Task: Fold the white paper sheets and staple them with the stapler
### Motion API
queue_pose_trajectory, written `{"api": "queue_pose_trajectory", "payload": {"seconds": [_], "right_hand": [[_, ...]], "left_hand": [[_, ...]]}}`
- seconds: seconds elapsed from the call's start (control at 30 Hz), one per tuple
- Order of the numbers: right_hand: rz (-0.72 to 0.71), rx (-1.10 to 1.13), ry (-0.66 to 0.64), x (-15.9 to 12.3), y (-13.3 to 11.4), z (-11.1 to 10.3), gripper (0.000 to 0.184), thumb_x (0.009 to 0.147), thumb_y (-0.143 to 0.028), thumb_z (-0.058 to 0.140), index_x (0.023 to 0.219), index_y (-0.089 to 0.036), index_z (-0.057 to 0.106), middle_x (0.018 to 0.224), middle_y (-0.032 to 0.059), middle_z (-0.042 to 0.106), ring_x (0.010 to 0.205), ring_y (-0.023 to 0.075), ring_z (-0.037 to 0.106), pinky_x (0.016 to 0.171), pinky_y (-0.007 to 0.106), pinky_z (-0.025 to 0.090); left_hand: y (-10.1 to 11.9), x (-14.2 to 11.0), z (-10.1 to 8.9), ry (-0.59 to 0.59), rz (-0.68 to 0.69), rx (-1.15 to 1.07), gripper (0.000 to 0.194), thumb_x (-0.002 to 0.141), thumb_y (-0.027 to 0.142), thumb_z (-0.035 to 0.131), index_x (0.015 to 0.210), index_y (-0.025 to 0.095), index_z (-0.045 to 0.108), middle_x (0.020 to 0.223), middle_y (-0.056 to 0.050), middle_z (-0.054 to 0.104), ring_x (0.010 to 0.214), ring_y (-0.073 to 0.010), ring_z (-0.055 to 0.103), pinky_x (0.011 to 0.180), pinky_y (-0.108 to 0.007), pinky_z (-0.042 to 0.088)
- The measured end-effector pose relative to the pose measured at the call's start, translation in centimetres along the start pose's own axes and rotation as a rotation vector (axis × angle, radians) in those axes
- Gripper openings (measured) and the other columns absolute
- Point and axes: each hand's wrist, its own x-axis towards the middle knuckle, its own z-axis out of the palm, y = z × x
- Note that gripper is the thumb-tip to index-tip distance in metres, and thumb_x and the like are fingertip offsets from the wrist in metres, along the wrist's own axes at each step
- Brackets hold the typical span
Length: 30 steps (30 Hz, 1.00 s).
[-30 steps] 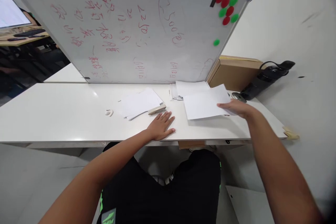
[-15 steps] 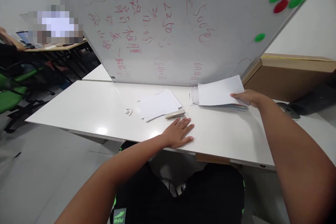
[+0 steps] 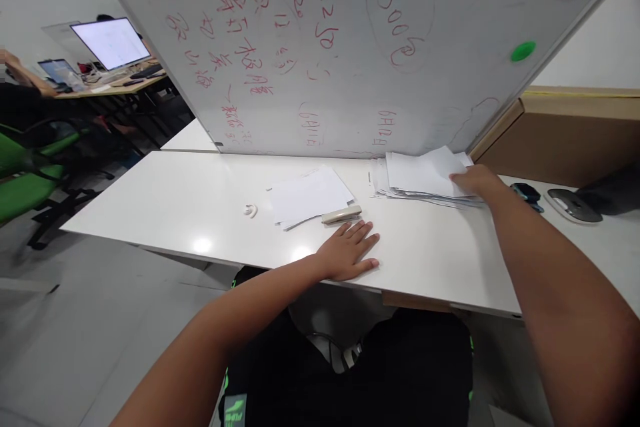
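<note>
My left hand (image 3: 350,252) lies flat and open on the white table (image 3: 175,207), fingers spread, just in front of a beige stapler (image 3: 342,215). Behind the stapler rests a small stack of white sheets (image 3: 310,195). My right hand (image 3: 475,181) rests on the right edge of a larger pile of white paper (image 3: 420,175) at the foot of the whiteboard; its fingers are on the top sheets, but whether they grip them is hidden.
A whiteboard (image 3: 340,47) with red writing and magnets (image 3: 523,51) leans over the table's back. A cardboard box (image 3: 565,133) stands at right, a flat grey object (image 3: 573,204) before it. A small white item (image 3: 250,210) lies left. Desks, monitor (image 3: 111,42) and green chair (image 3: 25,173) are far left.
My right hand carried a sheet back from the table's middle onto the pile by the whiteboard and lowered it there. My left hand stayed flat. The view shifted left and closer.
</note>
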Motion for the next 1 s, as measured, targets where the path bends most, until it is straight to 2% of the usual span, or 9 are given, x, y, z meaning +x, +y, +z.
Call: {"api": "queue_pose_trajectory", "payload": {"seconds": [0.13,0.23,0.33,0.43,0.53,0.63,0.7,0.8,1.0], "right_hand": [[0.121,-0.113,-0.169,-1.0,-1.6,-0.1,0.040,0.082,-0.031,0.058,0.115,-0.010,0.065,0.113,0.0268,0.058,0.104,0.0310,0.053,0.072,0.040,0.034],[0.128,-0.190,-0.173,-2.4,-2.3,0.2,0.043,0.086,-0.032,0.052,0.125,-0.013,0.057,0.123,0.0252,0.053,0.115,0.0316,0.048,0.082,0.043,0.034],[0.162,-0.161,0.024,-3.7,-2.6,0.6,0.064,0.087,-0.039,0.050,0.142,-0.012,0.034,0.135,0.0289,0.041,0.125,0.0345,0.039,0.092,0.050,0.030],[0.148,-0.152,0.278,-5.1,-3.7,0.5,0.086,0.085,-0.045,0.054,0.149,-0.009,0.009,0.150,0.0306,0.012,0.136,0.0391,0.016,0.098,0.056,0.022],[-0.133,-0.148,0.381,-7.3,-6.9,-0.3,0.068,0.089,-0.038,0.048,0.146,-0.009,0.023,0.150,0.0273,0.014,0.139,0.0356,0.010,0.103,0.055,0.015],[-0.489,-0.043,0.174,-10.6,-11.7,-0.7,0.041,0.094,-0.036,0.036,0.128,-0.017,0.049,0.131,0.0187,0.050,0.124,0.0286,0.041,0.100,0.046,0.026],[-0.471,0.022,-0.053,-13.0,-15.0,-0.5,0.040,0.095,-0.043,0.030,0.107,-0.018,0.060,0.109,0.0147,0.063,0.105,0.0274,0.055,0.091,0.041,0.036],[-0.377,0.109,-0.296,-15.8,-18.9,0.2,0.046,0.086,-0.058,0.041,0.104,-0.019,0.055,0.103,0.0125,0.065,0.092,0.0268,0.060,0.079,0.036,0.042],[-0.349,0.134,-0.392,-17.5,-22.4,1.8,0.071,0.074,-0.064,0.056,0.123,-0.016,0.038,0.121,0.0172,0.055,0.105,0.0313,0.056,0.083,0.040,0.043]], "left_hand": [[0.1,-0.1,-0.1,0.007,0.000,-0.001,0.070,0.093,0.062,0.014,0.149,0.020,0.020,0.157,-0.008,0.011,0.145,-0.0235,0.007,0.116,-0.042,0.009],[0.1,-0.1,-0.1,0.016,-0.003,-0.017,0.070,0.093,0.062,0.011,0.148,0.019,0.022,0.157,-0.008,0.013,0.145,-0.0224,0.008,0.116,-0.040,0.008],[0.1,-0.2,0.0,0.021,-0.011,-0.017,0.070,0.093,0.062,0.012,0.148,0.019,0.023,0.157,-0.008,0.013,0.145,-0.0219,0.008,0.116,-0.039,0.007],[0.1,-0.3,0.2,0.019,-0.016,-0.008,0.070,0.093,0.062,0.015,0.148,0.020,0.022,0.157,-0.008,0.012,0.145,-0.0217,0.009,0.116,-0.039,0.008],[0.1,-0.4,0.4,0.033,-0.016,-0.015,0.070,0.093,0.062,0.016,0.148,0.019,0.023,0.157,-0.009,0.014,0.144,-0.0227,0.010,0.116,-0.040,0.009],[0.1,-0.4,0.5,0.054,-0.009,-0.023,0.070,0.093,0.063,0.018,0.147,0.020,0.024,0.156,-0.009,0.015,0.144,-0.0242,0.011,0.115,-0.042,0.010],[0.1,-0.3,0.7,0.063,-0.010,-0.021,0.069,0.093,0.062,0.019,0.148,0.021,0.023,0.157,-0.008,0.015,0.144,-0.0246,0.011,0.115,-0.043,0.010],[0.0,-0.3,0.8,0.063,-0.006,-0.026,0.069,0.093,0.062,0.020,0.148,0.021,0.022,0.157,-0.008,0.014,0.144,-0.0249,0.010,0.115,-0.044,0.010],[-0.1,-0.3,0.6,0.055,0.013,-0.034,0.071,0.093,0.062,0.020,0.149,0.019,0.020,0.155,-0.011,0.019,0.143,-0.0268,0.013,0.114,-0.045,0.011]]}}
